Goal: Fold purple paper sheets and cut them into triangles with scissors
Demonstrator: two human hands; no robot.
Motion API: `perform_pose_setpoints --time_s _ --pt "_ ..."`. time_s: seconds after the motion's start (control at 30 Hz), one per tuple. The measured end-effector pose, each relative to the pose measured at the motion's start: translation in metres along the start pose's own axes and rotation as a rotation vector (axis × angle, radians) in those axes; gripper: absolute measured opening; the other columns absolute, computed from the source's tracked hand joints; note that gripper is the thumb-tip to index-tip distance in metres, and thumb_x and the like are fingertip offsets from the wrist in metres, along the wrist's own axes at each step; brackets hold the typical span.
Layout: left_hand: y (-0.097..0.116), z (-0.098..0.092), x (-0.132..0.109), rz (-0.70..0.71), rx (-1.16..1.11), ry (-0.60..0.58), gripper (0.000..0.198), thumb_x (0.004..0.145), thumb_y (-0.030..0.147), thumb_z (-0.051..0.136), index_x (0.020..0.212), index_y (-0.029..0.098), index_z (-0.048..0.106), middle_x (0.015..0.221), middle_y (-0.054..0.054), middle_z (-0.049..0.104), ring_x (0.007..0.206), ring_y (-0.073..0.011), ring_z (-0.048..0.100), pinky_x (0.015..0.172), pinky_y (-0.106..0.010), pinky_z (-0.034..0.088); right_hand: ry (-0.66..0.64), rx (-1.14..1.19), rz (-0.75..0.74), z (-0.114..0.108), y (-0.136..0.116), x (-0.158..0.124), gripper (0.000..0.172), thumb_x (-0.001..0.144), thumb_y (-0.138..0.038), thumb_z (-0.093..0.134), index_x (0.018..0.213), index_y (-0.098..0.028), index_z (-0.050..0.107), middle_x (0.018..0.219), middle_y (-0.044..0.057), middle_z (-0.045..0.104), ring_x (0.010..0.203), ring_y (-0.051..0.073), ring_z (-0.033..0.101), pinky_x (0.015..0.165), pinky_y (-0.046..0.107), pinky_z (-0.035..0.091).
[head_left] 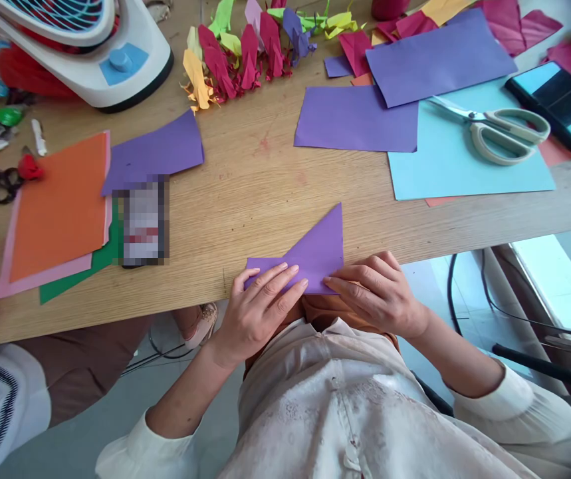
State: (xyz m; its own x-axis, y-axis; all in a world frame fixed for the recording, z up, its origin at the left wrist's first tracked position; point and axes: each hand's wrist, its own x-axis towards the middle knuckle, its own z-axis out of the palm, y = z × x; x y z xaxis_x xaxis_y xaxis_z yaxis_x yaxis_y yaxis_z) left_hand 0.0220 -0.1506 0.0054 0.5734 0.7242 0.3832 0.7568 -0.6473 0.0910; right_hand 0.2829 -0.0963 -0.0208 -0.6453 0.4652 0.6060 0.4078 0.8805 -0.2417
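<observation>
A folded sheet of purple paper (315, 256) lies at the front edge of the wooden table, one pointed corner standing out toward the back. My left hand (265, 303) rests on its left part, fingers stretched out flat across the paper. At the lower right corner, my right hand (382, 293) pinches the paper between thumb and fingers. The right thumb is partly hidden.
Purple sheets (357, 120) and a light blue sheet (469, 166) lie at the right, with scissors (509, 130) on top. Folded paper figures (248, 56) stand behind. Leftward are a white fan (135, 60), orange paper (60, 206) and a blurred phone-like object (141, 223). Another person's leg (80, 359) shows.
</observation>
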Motion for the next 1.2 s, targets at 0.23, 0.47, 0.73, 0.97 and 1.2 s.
perform_pose_setpoints --time_s 0.23,0.47,0.73,0.97,1.2 --pt "-0.025 -0.035 0.042 -0.111 -0.034 0.274 0.03 0.086 0.006 0.067 0.113 0.02 0.063 0.103 -0.009 0.075 0.095 -0.0213 0.069 0.091 -0.039 0.05 0.172 0.276 0.126 -0.03 0.006 0.069 0.021 0.091 -0.009 0.063 0.108 -0.018 0.069 0.088 0.007 0.068 0.077 0.018 0.058 0.069 0.036 0.044" --pt "-0.061 -0.108 0.119 -0.215 -0.211 0.196 0.018 0.09 0.016 0.068 0.107 0.023 0.068 0.094 0.001 0.074 0.085 -0.0135 0.069 0.078 -0.022 0.051 0.208 0.551 0.274 -0.065 0.039 0.158 0.011 0.094 -0.027 0.067 0.104 -0.022 0.072 0.088 0.002 0.069 0.076 0.015 0.058 0.069 0.031 0.045" --pt "-0.092 -0.088 0.14 -0.429 -0.601 0.055 0.021 0.086 0.025 0.074 0.106 0.029 0.075 0.098 0.006 0.078 0.087 -0.0125 0.071 0.077 -0.017 0.054 0.232 1.072 0.582 -0.027 0.075 0.156 0.015 0.091 -0.04 0.072 0.088 -0.025 0.074 0.082 0.0 0.064 0.072 0.014 0.057 0.062 0.027 0.046" --pt "-0.113 -0.054 0.134 -0.599 -0.876 0.255 0.021 0.08 0.027 0.081 0.099 0.022 0.076 0.094 -0.001 0.077 0.083 -0.0149 0.071 0.072 -0.021 0.057 0.325 1.17 0.81 -0.008 0.087 0.144 0.013 0.089 -0.04 0.075 0.094 -0.028 0.075 0.086 0.0 0.068 0.075 0.014 0.059 0.064 0.025 0.049" --pt "-0.115 -0.047 0.128 -0.639 -0.903 0.36 0.016 0.08 0.028 0.079 0.094 0.02 0.078 0.089 -0.004 0.079 0.081 -0.017 0.072 0.07 -0.024 0.057 0.394 1.133 0.873 0.0 0.091 0.144 0.015 0.084 -0.041 0.078 0.091 -0.028 0.077 0.084 0.001 0.072 0.072 0.018 0.063 0.062 0.029 0.053"
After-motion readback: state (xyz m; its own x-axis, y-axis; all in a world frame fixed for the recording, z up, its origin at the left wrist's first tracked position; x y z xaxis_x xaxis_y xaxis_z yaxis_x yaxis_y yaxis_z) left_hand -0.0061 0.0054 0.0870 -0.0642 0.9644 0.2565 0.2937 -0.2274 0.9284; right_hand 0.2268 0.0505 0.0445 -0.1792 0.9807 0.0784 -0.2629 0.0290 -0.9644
